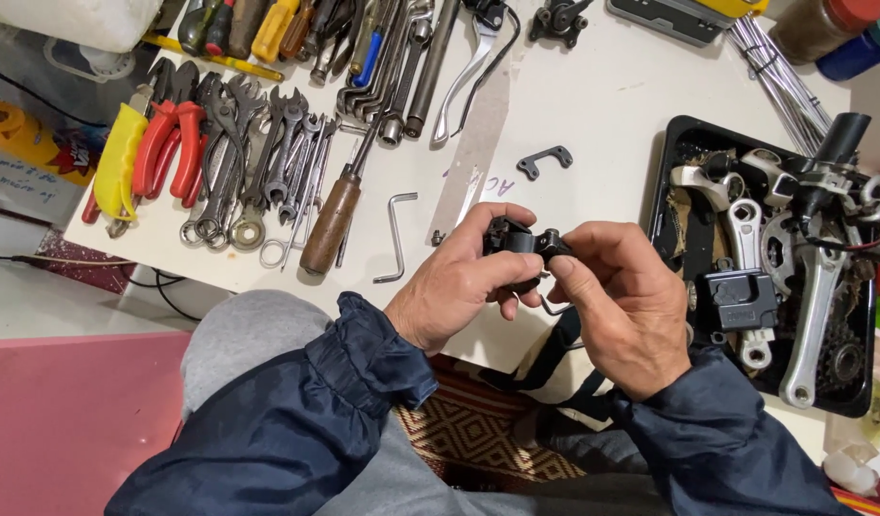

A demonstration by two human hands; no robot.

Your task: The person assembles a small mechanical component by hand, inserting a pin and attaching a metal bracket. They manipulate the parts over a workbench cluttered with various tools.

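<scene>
Both my hands hold one small black metal bicycle part [522, 243] over the near edge of the white worktable [593, 105]. My left hand [459, 282] grips its left end with thumb and fingers curled around it. From the right, my right hand [622, 306] pinches the other end, thumb on top. Much of the part is hidden by my fingers. A bent hex key [396, 235] lies on the table just left of my left hand. A small black bracket [544, 161] lies beyond the hands.
Pliers with red handles [169, 143], several spanners [282, 158] and a wooden-handled screwdriver [330, 222] lie at the left. A black tray [671, 153] at the right holds cranks, a chainring and other bike parts. Spokes [779, 72] and jars stand at the far right.
</scene>
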